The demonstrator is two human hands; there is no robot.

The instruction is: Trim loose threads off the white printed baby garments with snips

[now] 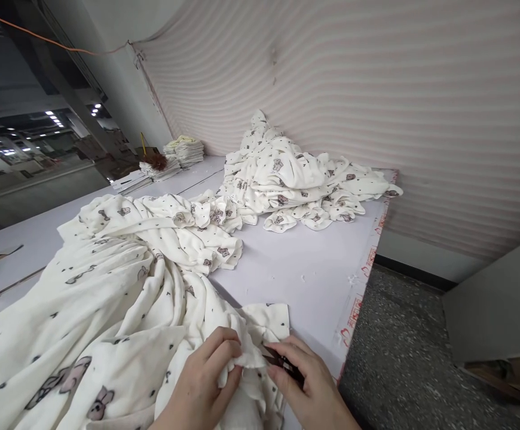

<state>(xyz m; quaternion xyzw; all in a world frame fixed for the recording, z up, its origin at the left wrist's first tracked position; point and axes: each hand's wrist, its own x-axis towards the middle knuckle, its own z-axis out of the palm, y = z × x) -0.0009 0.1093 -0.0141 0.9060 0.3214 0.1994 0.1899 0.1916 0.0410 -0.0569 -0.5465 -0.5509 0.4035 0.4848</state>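
A large white fabric (107, 298) printed with small bears and dots lies bunched across the near half of the white table (314, 269). My left hand (206, 382) pinches a fold of this fabric near the table's front edge. Right beside it, my right hand (307, 382) is closed on a small dark tool (282, 361), which looks like thread snips, its tip at the same fold. The two hands almost touch.
A heap of the same printed fabric (296, 179) is piled at the table's far end against the ribbed wall. Folded stacks (183, 152) and a brush lie at the far left. Grey speckled floor (403, 358) runs along the table's right edge.
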